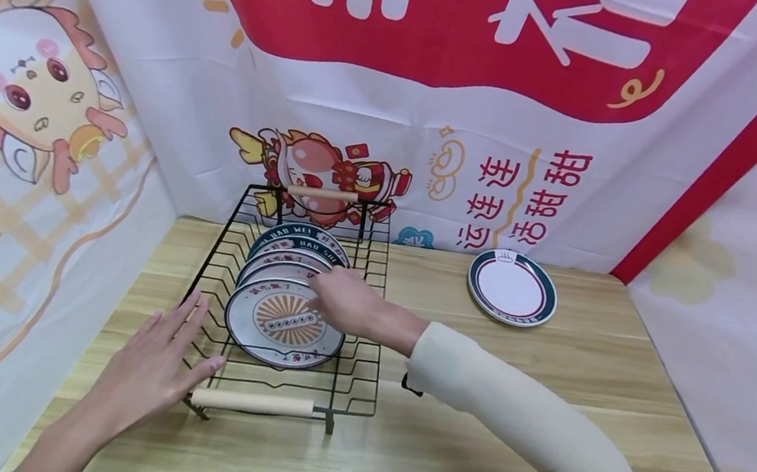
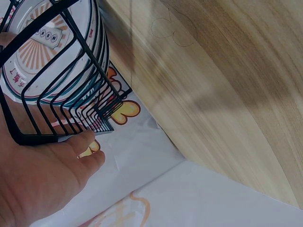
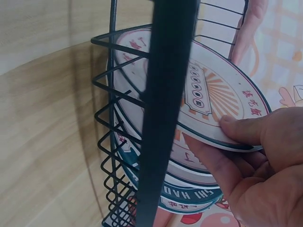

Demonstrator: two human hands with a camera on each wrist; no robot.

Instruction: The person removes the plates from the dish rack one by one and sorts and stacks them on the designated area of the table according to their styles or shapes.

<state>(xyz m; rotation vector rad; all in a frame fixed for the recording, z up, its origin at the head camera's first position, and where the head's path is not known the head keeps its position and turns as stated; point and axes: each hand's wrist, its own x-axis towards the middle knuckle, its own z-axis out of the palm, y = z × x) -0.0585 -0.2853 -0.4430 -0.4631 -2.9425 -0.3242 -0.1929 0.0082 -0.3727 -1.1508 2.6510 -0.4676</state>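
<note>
A black wire dish rack (image 1: 353,414) holds several round plates standing on edge, one behind another. The front plate (image 1: 286,326) is white with an orange sunburst and a dark rim. My right hand (image 1: 347,302) pinches this plate at its upper right edge; in the right wrist view the thumb (image 3: 241,130) lies on the plate's face and the fingers go behind it. My left hand (image 1: 153,362) rests along the rack's left side, its fingers extended, with the thumb near the front wooden handle (image 1: 253,403). Plates with green rims (image 1: 303,232) stand at the back.
Another white plate with a green rim (image 1: 511,288) lies flat on the wooden table (image 1: 466,460), right of the rack. A printed cloth (image 1: 448,105) hangs close behind the rack, and more patterned cloth (image 1: 60,233) stands along the left side.
</note>
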